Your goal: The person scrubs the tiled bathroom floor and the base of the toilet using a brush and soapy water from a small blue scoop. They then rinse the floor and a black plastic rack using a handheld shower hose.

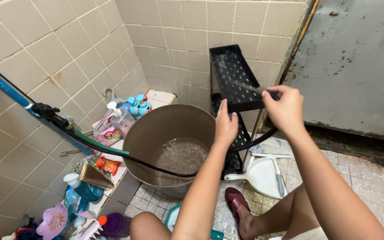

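We grip the end of a black hose [112,151] in our right hand [284,109], fingers closed round it so the nozzle is hidden; a thin spray crosses the upper tier of the black rack [234,78]. Our left hand [225,124] rests on the rack's front edge, fingers curled over it; how firmly they grip we cannot tell. The hose sags over the bucket [150,131], which holds water. The lower shelf is mostly hidden behind our arms. A white dustpan [258,175] lies on the floor.
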